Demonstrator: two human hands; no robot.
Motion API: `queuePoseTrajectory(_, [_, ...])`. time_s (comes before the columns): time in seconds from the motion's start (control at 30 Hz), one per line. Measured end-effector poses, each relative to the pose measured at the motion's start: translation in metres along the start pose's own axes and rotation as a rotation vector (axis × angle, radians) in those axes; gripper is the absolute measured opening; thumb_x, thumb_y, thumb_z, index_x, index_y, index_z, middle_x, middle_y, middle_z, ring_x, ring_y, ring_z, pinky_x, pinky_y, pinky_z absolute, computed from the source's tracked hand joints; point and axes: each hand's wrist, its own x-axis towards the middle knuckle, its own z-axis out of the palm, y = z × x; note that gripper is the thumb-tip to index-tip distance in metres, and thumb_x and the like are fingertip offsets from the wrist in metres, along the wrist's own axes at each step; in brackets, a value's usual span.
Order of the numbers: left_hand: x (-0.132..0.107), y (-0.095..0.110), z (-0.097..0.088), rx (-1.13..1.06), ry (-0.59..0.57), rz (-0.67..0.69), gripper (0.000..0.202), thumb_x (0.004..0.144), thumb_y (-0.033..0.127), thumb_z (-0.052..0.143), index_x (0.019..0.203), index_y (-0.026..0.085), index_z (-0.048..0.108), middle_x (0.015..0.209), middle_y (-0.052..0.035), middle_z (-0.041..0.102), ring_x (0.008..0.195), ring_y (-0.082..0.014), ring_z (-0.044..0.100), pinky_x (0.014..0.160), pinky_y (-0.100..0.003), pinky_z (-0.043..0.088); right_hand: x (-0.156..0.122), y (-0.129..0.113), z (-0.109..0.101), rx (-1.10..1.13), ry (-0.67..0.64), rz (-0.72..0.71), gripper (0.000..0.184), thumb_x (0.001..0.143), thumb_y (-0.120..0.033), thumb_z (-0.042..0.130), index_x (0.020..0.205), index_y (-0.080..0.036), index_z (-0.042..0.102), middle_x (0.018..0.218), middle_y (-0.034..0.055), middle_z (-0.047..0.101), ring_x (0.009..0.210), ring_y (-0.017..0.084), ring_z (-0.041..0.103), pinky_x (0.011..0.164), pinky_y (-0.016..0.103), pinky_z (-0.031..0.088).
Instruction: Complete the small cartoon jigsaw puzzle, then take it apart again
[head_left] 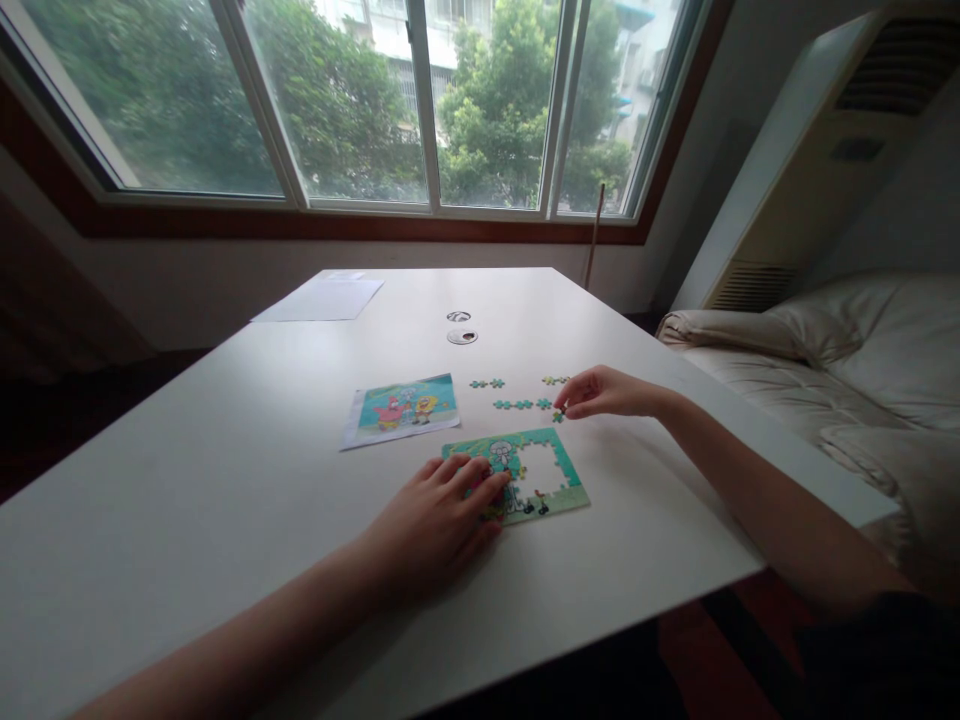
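Observation:
My left hand lies flat on the left part of a jigsaw puzzle, fingers stretched out and covering some of its picture. The puzzle shows cartoon figures on teal, and a white gap is open in its right half. Beyond its upper right corner, my right hand pinches a small puzzle piece between thumb and fingertips, at the tabletop. Loose puzzle pieces form a short row just left of those fingers. Farther back are more loose pieces. A printed cartoon picture rests left of them.
The white table reaches toward a window. Two small round items sit near its middle, and paper sheets lie at the far left corner. To the right stand a cream sofa and a tall air conditioner.

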Motion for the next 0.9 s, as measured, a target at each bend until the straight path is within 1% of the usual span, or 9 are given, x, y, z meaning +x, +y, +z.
queuePoseTrajectory(0.17, [0.000, 0.000, -0.001, 0.004, -0.027, -0.005, 0.039, 0.086, 0.032, 0.036, 0.123, 0.023, 0.036, 0.114, -0.0089, 0.046, 0.099, -0.0252, 0.042, 0.085, -0.042, 0.036, 0.005, 0.000, 0.011, 0.062, -0.026, -0.042, 0.029, 0.067, -0.032, 0.064, 0.089, -0.012, 0.060, 0.073, 0.0013, 0.061, 0.065, 0.009, 0.054, 0.060, 0.022, 0.042])
queuePoseTrajectory(0.43, [0.000, 0.000, 0.001, 0.004, -0.022, -0.011, 0.039, 0.085, 0.032, 0.037, 0.123, 0.023, 0.037, 0.114, -0.0084, 0.046, 0.100, -0.0250, 0.042, 0.085, -0.042, 0.035, 0.005, -0.003, 0.015, 0.094, -0.057, -0.016, 0.031, 0.067, -0.031, 0.065, 0.091, -0.012, 0.059, 0.072, 0.0030, 0.064, 0.067, 0.010, 0.058, 0.062, 0.023, 0.045])
queuePoseTrajectory(0.57, [0.000, 0.000, 0.002, 0.006, -0.011, -0.006, 0.039, 0.085, 0.032, 0.037, 0.123, 0.023, 0.038, 0.113, -0.0083, 0.046, 0.099, -0.0248, 0.042, 0.084, -0.042, 0.036, 0.003, -0.007, 0.019, 0.034, -0.102, 0.000, 0.029, 0.067, -0.033, 0.065, 0.086, -0.012, 0.060, 0.071, 0.0035, 0.064, 0.066, 0.011, 0.058, 0.058, 0.021, 0.045])
queuePoseTrajectory(0.7, [-0.001, 0.000, 0.001, 0.008, -0.008, -0.003, 0.039, 0.085, 0.032, 0.037, 0.123, 0.023, 0.037, 0.113, -0.0084, 0.046, 0.098, -0.0249, 0.042, 0.085, -0.042, 0.035, 0.003, -0.013, 0.028, -0.061, -0.114, -0.030, 0.025, 0.067, -0.032, 0.064, 0.081, -0.012, 0.062, 0.073, 0.0035, 0.064, 0.066, 0.010, 0.057, 0.057, 0.020, 0.044])
queuePoseTrajectory(0.9, [0.001, 0.000, 0.003, 0.007, -0.007, -0.002, 0.038, 0.085, 0.032, 0.037, 0.122, 0.023, 0.038, 0.112, -0.0083, 0.046, 0.098, -0.0243, 0.043, 0.084, -0.041, 0.036, 0.003, -0.019, 0.038, -0.200, -0.141, -0.080, 0.027, 0.072, -0.030, 0.059, 0.093, -0.014, 0.063, 0.069, 0.0017, 0.063, 0.061, 0.009, 0.054, 0.053, 0.018, 0.039])
